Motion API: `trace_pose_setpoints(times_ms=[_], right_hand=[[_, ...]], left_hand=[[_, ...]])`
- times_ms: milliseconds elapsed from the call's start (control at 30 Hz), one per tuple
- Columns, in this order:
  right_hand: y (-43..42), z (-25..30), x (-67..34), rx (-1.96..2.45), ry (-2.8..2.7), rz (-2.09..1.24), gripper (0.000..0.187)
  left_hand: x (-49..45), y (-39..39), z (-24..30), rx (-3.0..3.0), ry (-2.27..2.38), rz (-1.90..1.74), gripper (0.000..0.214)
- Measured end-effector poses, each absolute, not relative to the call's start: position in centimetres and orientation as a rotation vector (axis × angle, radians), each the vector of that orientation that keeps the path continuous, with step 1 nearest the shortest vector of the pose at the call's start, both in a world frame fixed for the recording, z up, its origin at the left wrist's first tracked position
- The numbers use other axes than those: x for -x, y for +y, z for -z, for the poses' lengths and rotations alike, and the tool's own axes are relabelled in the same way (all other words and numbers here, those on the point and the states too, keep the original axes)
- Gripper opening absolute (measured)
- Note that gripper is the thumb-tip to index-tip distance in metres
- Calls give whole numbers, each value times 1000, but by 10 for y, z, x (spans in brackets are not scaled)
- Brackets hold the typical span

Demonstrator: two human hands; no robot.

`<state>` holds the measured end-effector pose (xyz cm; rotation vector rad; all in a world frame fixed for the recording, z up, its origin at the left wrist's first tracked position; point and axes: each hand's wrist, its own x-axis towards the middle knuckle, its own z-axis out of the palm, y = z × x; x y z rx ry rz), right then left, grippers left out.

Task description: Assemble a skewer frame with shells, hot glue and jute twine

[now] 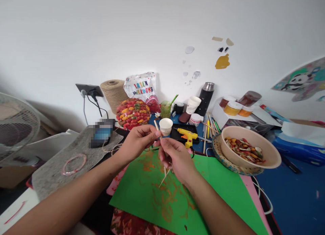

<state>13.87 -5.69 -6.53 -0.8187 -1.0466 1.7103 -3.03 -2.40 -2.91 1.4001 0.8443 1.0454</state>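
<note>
My left hand pinches a thin, pale wooden stick near its upper end, thumb against fingers. Just below, my right hand closes its thumb and fingers around the same stick, whose lower part shows beneath the hand. A second thin strip crosses there at a slant; I cannot tell whether it is attached. Both hands are above a green sheet smeared with orange-brown. Directly behind them are a white paper cup and a yellow glue gun.
A ball covered in red, orange and green pieces stands at back left, near a twine spool. On the right, a beige bowl holds similar pieces. A black flask stands by the wall; a fan is far left.
</note>
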Motion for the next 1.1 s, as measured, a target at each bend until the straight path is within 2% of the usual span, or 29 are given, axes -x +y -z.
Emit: trace_pose_setpoints(times_ms=[1100], right_hand=[[-58,62,-141,728,-989,-1785,48]], left_hand=[[40,-15,42,-1386,712,-925,42]])
